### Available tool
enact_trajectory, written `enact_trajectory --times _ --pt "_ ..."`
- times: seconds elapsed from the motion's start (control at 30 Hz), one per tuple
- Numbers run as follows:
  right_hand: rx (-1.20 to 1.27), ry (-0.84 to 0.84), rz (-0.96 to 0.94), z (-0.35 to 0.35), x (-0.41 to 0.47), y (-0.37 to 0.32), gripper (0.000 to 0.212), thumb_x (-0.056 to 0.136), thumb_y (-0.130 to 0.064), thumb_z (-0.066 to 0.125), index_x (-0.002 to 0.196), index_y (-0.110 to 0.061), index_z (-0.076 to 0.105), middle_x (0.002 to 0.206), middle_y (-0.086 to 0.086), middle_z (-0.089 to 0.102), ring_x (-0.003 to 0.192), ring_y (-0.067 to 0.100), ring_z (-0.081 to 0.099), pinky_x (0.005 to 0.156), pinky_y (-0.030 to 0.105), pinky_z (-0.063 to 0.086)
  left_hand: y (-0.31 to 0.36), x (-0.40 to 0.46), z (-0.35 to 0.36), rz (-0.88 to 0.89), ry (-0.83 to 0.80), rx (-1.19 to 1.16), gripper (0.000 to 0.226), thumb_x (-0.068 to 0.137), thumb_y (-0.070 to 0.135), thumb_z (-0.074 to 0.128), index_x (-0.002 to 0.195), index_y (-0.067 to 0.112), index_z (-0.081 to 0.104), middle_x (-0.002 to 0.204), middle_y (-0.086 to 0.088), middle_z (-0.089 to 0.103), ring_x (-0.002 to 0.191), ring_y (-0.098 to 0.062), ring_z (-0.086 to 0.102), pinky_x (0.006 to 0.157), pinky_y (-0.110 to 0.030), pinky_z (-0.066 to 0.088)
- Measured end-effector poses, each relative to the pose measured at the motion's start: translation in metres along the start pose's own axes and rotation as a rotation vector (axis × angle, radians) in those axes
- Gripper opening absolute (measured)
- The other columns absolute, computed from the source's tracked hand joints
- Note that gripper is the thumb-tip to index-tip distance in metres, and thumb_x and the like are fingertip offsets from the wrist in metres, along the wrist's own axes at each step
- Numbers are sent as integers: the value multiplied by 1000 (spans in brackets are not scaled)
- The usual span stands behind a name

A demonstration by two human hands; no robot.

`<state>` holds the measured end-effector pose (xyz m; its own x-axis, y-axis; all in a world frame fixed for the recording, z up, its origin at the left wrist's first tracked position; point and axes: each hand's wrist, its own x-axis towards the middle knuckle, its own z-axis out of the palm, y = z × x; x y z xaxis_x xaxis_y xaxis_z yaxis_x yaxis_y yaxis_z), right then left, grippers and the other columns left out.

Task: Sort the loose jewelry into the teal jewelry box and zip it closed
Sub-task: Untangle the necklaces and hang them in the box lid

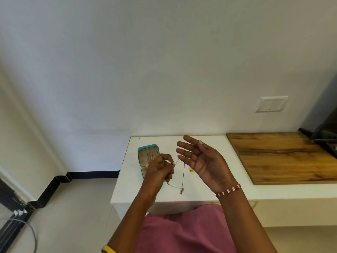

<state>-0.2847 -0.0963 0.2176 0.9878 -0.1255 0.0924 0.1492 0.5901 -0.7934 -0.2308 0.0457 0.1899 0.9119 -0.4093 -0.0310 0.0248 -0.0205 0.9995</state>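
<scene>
Left hand (160, 168) pinches the thin chain (182, 177) beside the open teal jewelry box (148, 148); right hand (202, 159) is spread, empty — the dangling chain could tangle or snag.

A single wide-angle camera sits on the person's head, facing forward and down. It views the white desk (209, 190) from close above its near edge, with both forearms entering from the bottom of the frame. The wall (164, 61) fills the upper half; floor (76, 207) shows lower left.
</scene>
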Motion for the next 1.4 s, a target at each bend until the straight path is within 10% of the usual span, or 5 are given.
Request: enact_trajectory --times 0.27,0.67,1.03,1.17,1.4 --pt "-144 66 -14 16 -6 -3 77 65 -47 75 126 -7 51 124 15 60 114 26 58 95 38 50 4 -7 10 57 -132 97 29 93 14 48 76 31 64 61 3 56 55 -7 48 57 -18 41" --pt "-985 235 106 -1 -9 -6 54 90 -23 54 140 -23 33 131 0 52 108 19 57 100 38 44 6 -8 -1 65 -84 176 26 92 14 49 73 24 63 62 17 67 53 2 58 61 -14 49" --pt "-1249 144 136 -8 -10 3 50 88 -22 58 135 -21 40 82 -11 61 56 0 55 64 10 42 4 -11 -3 -65 -117 164 25 92 12 50 75 20 66 62 2 65 48 -5 56 56 -20 48" --pt "-1253 141 122 -12 -9 6 51 87 -19 60 135 -18 42 74 -11 64 69 -1 49 81 26 36 3 -11 -6 -154 -79 80 28 92 14 50 72 20 69 57 -2 59 45 -10 53 60 -27 48" --pt "-1236 9 208 -12 -12 4 20 89 -16 57 106 -11 65 80 2 70 73 8 58 56 12 40 8 -10 -7 -189 -95 -104 25 93 12 47 76 12 65 57 -2 64 48 -12 53 59 -27 42"
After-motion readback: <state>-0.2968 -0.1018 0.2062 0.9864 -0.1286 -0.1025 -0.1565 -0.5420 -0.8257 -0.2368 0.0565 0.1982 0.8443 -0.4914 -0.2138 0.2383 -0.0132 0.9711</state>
